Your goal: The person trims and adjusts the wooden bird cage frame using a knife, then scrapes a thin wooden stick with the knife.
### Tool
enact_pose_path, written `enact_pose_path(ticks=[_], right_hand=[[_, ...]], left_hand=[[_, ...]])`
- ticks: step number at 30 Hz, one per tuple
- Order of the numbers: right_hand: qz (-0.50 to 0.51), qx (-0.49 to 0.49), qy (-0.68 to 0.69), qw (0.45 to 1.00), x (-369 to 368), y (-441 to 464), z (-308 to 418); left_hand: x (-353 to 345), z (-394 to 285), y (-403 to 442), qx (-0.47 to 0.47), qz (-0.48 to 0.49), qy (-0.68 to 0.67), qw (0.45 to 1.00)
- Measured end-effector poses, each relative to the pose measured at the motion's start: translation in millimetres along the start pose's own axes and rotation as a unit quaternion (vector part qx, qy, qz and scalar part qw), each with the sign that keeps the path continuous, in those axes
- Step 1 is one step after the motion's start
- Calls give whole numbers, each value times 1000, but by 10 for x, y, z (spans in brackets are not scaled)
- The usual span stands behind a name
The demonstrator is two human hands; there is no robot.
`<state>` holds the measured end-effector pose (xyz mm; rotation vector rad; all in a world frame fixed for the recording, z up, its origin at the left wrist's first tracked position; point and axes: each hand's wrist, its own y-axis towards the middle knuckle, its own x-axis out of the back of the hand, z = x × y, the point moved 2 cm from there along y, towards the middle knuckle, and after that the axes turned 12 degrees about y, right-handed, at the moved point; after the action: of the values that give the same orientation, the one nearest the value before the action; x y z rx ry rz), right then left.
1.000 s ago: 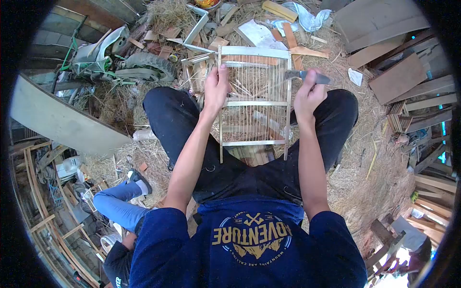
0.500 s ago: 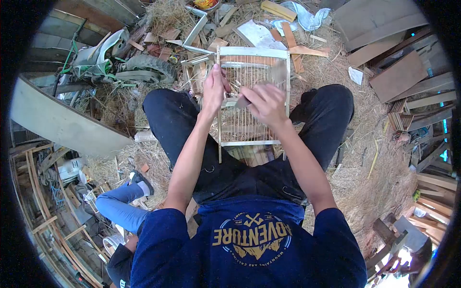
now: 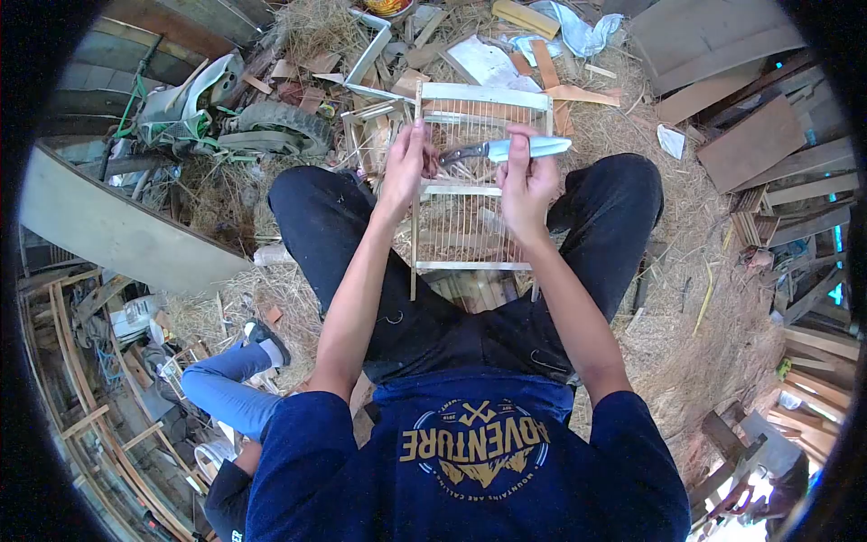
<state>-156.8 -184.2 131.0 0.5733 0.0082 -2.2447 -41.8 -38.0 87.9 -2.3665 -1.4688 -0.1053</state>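
A slatted wooden cage frame (image 3: 483,266) with thin bars stands between my knees, tilted toward me. My left hand (image 3: 404,172) is closed round its left side strip, thumb pointing up; part of the grip is hidden. A knife (image 3: 468,154) with a dark handle lies crosswise over the bars, its pale blade pointing right. My right hand (image 3: 528,185) pinches the knife along its blade, with the thumb and fingers bent. The handle end reaches close to my left fingers, where several thin sticks (image 3: 461,172) show.
A smaller barred wooden piece (image 3: 366,135) adjoins the frame's left side. Wood scraps and a white board (image 3: 488,65) lie beyond it on straw. A tyre (image 3: 280,126) is at the left, near a long curved panel (image 3: 126,226). Another person's leg (image 3: 226,384) shows at lower left.
My right hand has turned, and the knife now lies sideways with its blade showing to the right. The frame's top and my left hand have shifted slightly right.
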Motion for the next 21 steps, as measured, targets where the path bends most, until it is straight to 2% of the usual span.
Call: enact_pose_path(ticks=[3, 6, 9, 13, 16, 19, 21], right_hand=[[-18, -54, 35, 998, -20, 47, 11], [-7, -45, -25, 999, 49, 113, -54], [-28, 34, -153, 987, 199, 214, -115], [-94, 106, -141, 980, 293, 350, -5], [-97, 100, -156, 978, 384, 386, 7], [-117, 101, -151, 976, 434, 390, -17], [-134, 102, -151, 974, 466, 399, -39]], left_hand=[[-7, 5, 0, 10, 16, -12, 1000], [-11, 28, -9, 18, 33, -23, 999], [2, -27, -43, 31, 62, -34, 997], [10, -98, -97, 35, 88, -21, 995], [3, -92, -83, 29, 116, -35, 992], [-41, -16, -54, -40, 91, -36, 994], [-11, 27, -57, -10, 91, -41, 995]])
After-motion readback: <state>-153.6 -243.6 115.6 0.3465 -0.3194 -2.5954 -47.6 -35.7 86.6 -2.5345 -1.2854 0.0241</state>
